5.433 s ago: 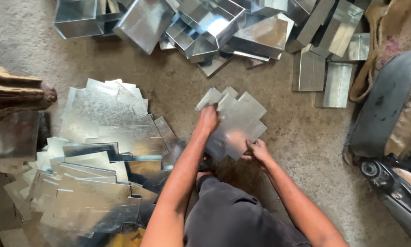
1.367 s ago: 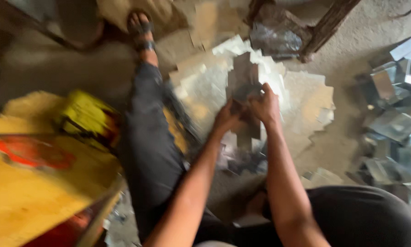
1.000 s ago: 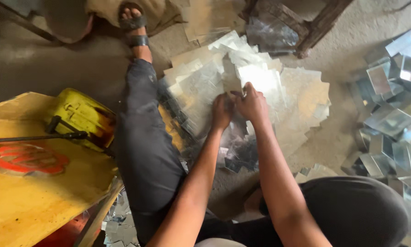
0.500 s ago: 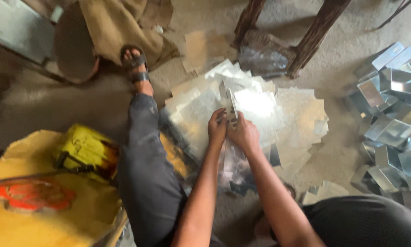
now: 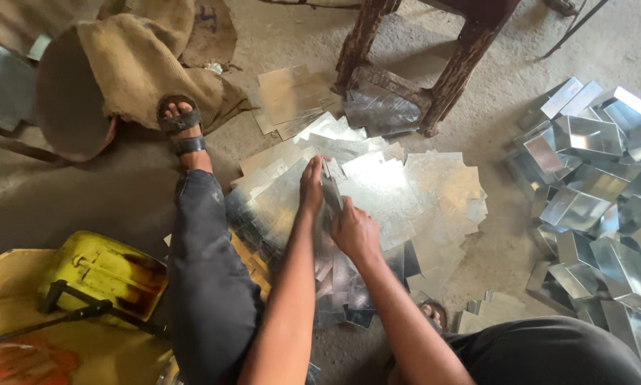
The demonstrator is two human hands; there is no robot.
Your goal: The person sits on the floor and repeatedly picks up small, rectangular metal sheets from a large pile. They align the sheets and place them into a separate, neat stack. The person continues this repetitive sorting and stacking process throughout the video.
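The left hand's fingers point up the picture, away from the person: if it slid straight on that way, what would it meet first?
Probably more of the flat metal sheets spread beneath the left hand; beyond them, the wooden stool leg. Depth is uncertain.

A dusty grey concrete floor [image 5: 85, 207] fills the view in soft daylight. Two dark, worn wooden legs [image 5: 463, 64] of a stool or stand rise at the floor's far edge. Brown burlap sacking [image 5: 142, 64] lies heaped toward the far left corner.

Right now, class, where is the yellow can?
The yellow can lies at lower left of the head view, beside the person's outstretched leg, left of the sheet pile.
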